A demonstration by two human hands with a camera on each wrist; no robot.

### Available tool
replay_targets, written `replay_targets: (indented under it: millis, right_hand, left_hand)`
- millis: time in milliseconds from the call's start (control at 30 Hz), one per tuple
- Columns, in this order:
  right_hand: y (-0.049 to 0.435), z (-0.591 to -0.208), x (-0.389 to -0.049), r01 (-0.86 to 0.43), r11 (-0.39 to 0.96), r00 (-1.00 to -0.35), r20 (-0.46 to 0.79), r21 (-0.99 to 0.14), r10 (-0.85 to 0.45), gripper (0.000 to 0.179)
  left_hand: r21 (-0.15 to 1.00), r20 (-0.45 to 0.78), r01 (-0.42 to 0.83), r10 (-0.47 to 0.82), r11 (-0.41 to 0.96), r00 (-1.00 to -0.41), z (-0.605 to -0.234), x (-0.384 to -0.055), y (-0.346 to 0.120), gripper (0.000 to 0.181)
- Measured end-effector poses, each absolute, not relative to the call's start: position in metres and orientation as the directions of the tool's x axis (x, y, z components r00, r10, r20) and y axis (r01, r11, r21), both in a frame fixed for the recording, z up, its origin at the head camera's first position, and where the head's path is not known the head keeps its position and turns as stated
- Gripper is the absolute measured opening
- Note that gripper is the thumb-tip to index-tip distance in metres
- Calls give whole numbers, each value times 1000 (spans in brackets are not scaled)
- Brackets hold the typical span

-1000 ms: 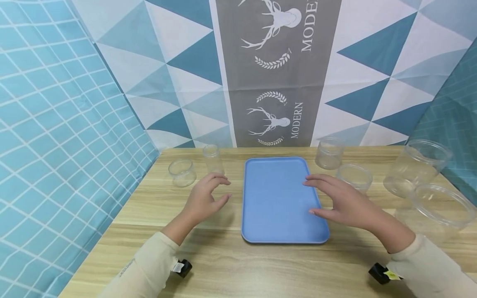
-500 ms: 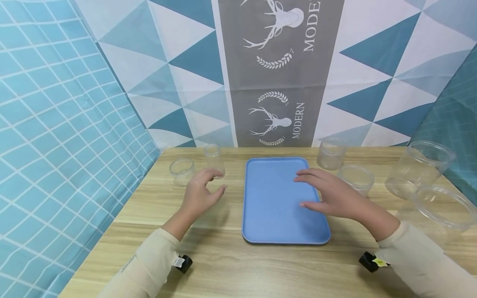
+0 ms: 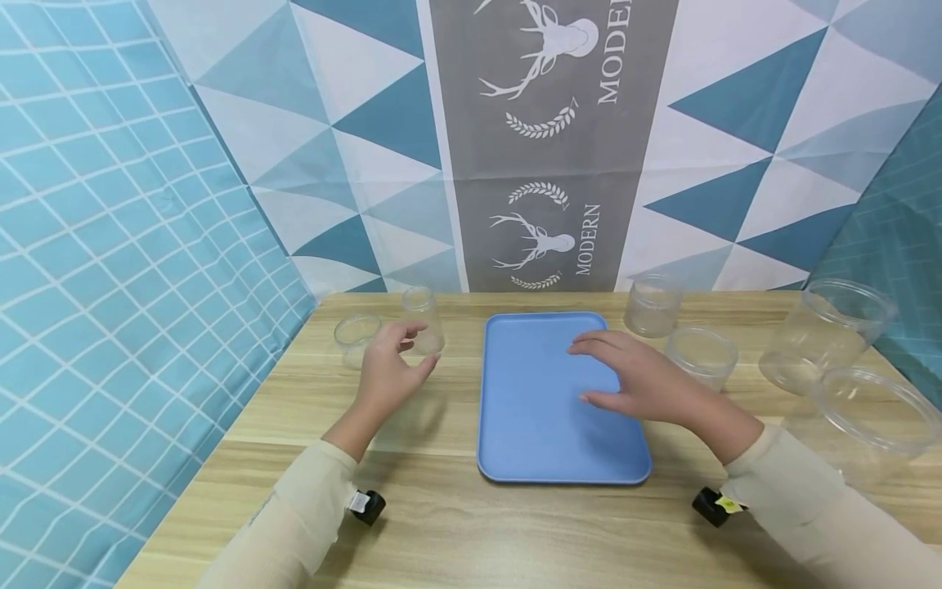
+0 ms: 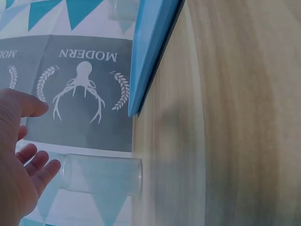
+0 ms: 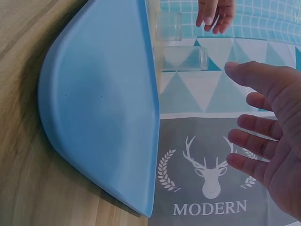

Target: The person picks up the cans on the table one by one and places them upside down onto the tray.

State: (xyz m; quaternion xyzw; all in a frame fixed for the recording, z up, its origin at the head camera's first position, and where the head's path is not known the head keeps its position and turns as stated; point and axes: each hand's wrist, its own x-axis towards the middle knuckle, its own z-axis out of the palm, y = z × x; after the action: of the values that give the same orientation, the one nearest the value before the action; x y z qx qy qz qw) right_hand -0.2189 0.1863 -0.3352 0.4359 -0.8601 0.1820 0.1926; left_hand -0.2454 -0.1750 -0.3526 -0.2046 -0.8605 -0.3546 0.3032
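Patterned cloth (image 3: 368, 139) backs the table (image 3: 456, 532). The left hand (image 3: 388, 372), thumb and fingers apart, hangs beside the jar (image 3: 423, 314) — see-through, so a misjudged reach could tip it. The right hand (image 3: 648, 380), fingers parted, holding nothing, hovers over the mid-table tray (image 3: 545, 446).
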Motion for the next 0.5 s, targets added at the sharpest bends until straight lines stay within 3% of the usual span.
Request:
replay_targets:
  millis: [233,500]
  right_hand:
    - [179,-338,-224,-816,555,-553,495,-160,-670,58]
    - [170,-345,-230,-822,544,-541,525,-167,-657,57]
  left_hand:
    - [544,624,507,81,668,-777,-355,-259,-176,48]
    - [665,492,341,-47,664,-869,-352,-275,-173,65]
